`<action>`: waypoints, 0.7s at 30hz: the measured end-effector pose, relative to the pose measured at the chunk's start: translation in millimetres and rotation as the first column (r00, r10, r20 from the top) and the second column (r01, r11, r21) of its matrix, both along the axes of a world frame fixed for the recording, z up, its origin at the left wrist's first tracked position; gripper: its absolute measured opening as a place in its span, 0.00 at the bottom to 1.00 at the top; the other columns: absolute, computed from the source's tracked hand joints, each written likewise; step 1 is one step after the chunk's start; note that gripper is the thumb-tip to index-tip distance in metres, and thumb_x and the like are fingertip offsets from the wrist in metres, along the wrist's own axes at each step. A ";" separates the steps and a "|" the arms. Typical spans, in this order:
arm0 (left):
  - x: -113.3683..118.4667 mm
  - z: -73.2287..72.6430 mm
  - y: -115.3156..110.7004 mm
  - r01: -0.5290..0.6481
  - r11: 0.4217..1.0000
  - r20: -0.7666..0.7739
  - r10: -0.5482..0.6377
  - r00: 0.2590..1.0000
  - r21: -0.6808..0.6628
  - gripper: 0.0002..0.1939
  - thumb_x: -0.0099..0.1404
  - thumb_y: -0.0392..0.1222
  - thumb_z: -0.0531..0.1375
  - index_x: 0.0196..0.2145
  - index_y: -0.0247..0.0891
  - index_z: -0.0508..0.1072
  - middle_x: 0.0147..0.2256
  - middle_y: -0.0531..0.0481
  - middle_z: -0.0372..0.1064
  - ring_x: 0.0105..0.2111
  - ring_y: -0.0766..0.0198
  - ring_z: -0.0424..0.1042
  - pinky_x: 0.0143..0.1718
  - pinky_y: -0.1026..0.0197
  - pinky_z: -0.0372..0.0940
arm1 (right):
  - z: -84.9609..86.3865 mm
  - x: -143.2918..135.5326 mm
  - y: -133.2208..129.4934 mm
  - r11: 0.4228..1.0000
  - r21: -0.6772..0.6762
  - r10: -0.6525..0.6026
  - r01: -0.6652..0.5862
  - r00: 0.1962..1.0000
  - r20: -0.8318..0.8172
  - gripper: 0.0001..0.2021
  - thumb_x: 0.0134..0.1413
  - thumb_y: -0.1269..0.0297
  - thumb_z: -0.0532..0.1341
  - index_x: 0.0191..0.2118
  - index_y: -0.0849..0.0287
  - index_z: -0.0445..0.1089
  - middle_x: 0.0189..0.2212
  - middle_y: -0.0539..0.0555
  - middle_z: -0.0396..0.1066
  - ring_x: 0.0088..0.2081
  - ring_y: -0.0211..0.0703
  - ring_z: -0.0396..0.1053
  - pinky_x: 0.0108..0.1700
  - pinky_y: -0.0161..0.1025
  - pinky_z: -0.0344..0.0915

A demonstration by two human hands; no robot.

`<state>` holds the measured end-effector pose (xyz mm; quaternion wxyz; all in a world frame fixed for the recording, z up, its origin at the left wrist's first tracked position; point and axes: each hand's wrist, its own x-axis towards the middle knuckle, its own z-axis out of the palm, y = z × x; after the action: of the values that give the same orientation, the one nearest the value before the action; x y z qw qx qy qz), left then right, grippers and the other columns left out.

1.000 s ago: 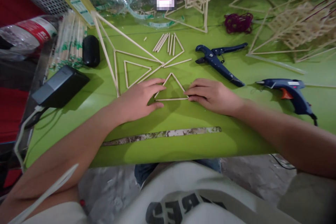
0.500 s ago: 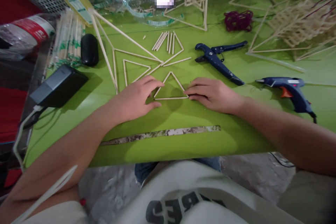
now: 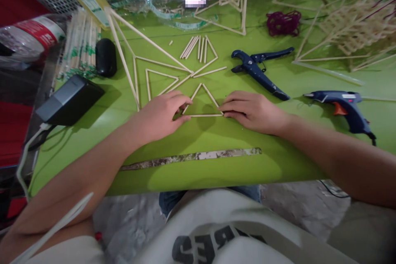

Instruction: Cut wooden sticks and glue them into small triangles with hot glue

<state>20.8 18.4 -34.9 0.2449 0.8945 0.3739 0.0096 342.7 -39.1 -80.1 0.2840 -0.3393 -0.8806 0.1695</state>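
Observation:
A small triangle of thin wooden sticks [image 3: 213, 96] lies flat on the green tabletop before me. At its right corner, my right hand [image 3: 252, 109] has thumb and fingers closed on the joint. My left hand [image 3: 163, 111] curls around the left corner, its thumb at the bottom stick and its fingertips against the left stick. That corner is partly hidden by the fingers. Another stick triangle [image 3: 162, 74] rests just beyond my left hand. A loose stick [image 3: 210, 71] and several short sticks [image 3: 188, 47] lie farther back.
Blue cutters [image 3: 260, 72] and a blue glue gun [image 3: 343, 101] lie right. A mottled strip [image 3: 198, 156] lies near the front edge. Left are a black adapter [image 3: 69, 100] and bundled sticks [image 3: 81, 45]. Purple string [image 3: 283, 23] and stick frames [image 3: 343, 29] stand behind.
My left hand's thumb and fingers have closed in on the triangle's left corner. My right hand stays at the right corner.

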 end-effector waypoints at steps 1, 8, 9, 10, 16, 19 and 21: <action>-0.1 -0.6 0.2 0.007 1.000 0.005 -0.007 1.000 0.008 0.18 0.74 0.44 0.67 0.58 0.35 0.79 0.48 0.40 0.77 0.41 0.55 0.76 0.47 0.49 0.76 | -0.2 0.0 0.1 1.000 0.001 0.003 -0.003 1.000 -0.002 0.11 0.75 0.68 0.63 0.52 0.56 0.85 0.47 0.61 0.83 0.48 0.51 0.81 0.51 0.48 0.80; 0.2 -4.1 0.9 0.031 0.999 0.031 -0.032 0.999 0.026 0.16 0.75 0.42 0.64 0.57 0.34 0.80 0.48 0.39 0.76 0.41 0.55 0.76 0.46 0.49 0.76 | 0.1 -0.4 0.4 1.000 0.026 0.009 -0.009 1.000 0.000 0.11 0.76 0.67 0.63 0.52 0.58 0.84 0.46 0.61 0.83 0.47 0.51 0.81 0.51 0.47 0.80; 0.2 -4.4 0.7 0.032 0.999 0.032 -0.033 0.999 0.028 0.16 0.75 0.42 0.64 0.57 0.34 0.79 0.48 0.39 0.76 0.41 0.55 0.76 0.45 0.49 0.76 | 0.5 -0.4 0.1 1.000 0.018 0.009 -0.009 1.000 0.003 0.11 0.76 0.67 0.63 0.52 0.57 0.84 0.46 0.61 0.83 0.48 0.51 0.81 0.52 0.47 0.80; 0.2 -4.6 0.3 0.032 0.999 0.032 -0.033 0.999 0.028 0.16 0.75 0.42 0.64 0.57 0.34 0.79 0.48 0.39 0.76 0.41 0.55 0.76 0.45 0.49 0.76 | 0.8 -0.5 -0.3 1.000 0.009 0.010 -0.010 1.000 0.005 0.10 0.76 0.65 0.63 0.53 0.57 0.84 0.47 0.61 0.83 0.48 0.51 0.81 0.52 0.48 0.80; -0.4 -6.6 -1.7 0.019 1.000 0.053 -0.019 0.998 0.011 0.20 0.76 0.46 0.63 0.61 0.37 0.77 0.59 0.37 0.72 0.39 0.57 0.75 0.42 0.49 0.75 | 0.0 -1.5 -2.5 1.000 -0.015 -0.006 0.006 1.000 0.014 0.11 0.75 0.61 0.66 0.53 0.57 0.83 0.47 0.62 0.83 0.49 0.54 0.80 0.52 0.51 0.79; -0.2 -7.7 -1.4 0.029 1.000 0.077 -0.029 0.997 0.008 0.21 0.76 0.46 0.63 0.63 0.39 0.76 0.63 0.37 0.70 0.39 0.58 0.75 0.44 0.47 0.76 | -1.4 -1.9 -2.1 1.000 -0.009 -0.007 0.007 1.000 0.008 0.11 0.75 0.62 0.65 0.53 0.58 0.84 0.46 0.62 0.83 0.48 0.53 0.80 0.52 0.49 0.79; 0.1 -7.8 -0.8 0.036 0.999 0.084 -0.037 0.996 0.010 0.21 0.76 0.46 0.63 0.62 0.38 0.76 0.62 0.37 0.71 0.38 0.58 0.74 0.43 0.48 0.76 | -2.4 -2.0 -1.4 1.000 -0.001 -0.001 0.001 1.000 -0.005 0.11 0.75 0.62 0.65 0.53 0.57 0.84 0.46 0.62 0.83 0.47 0.53 0.80 0.51 0.49 0.79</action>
<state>20.9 17.6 -42.7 0.2567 0.9010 0.3470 0.0442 340.6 -40.5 -82.5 0.2860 -0.3396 -0.8797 0.1704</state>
